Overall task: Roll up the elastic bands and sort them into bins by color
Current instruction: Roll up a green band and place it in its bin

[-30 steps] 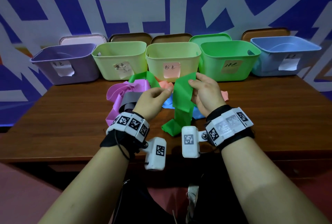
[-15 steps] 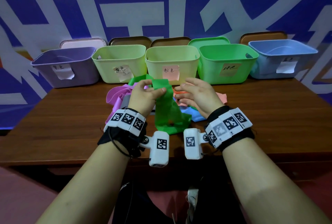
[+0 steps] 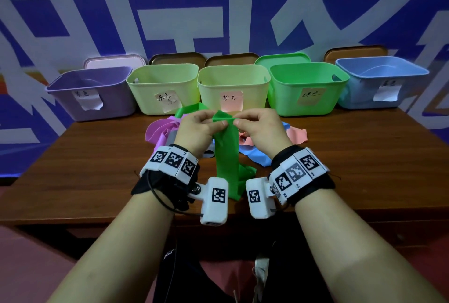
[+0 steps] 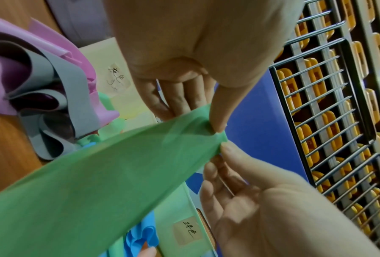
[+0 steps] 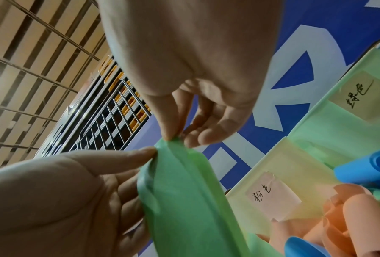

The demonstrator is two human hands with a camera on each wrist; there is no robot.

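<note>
The long green elastic band (image 3: 227,157) now hangs straight from one end instead of lying spread between the hands as it did a moment ago — its top edge is gathered, so rolling looks ready to begin. The left hand (image 3: 198,130) and right hand (image 3: 261,132) have closed in together, each pinching that top edge between thumb and fingertips; the tail reaches the brown wooden table (image 3: 97,169). Behind stands a row of five plastic bins, the green bin (image 3: 306,89) among them, before a blue-and-white wall. A heap of pink, grey, blue and salmon bands (image 3: 160,130) waits.
</note>
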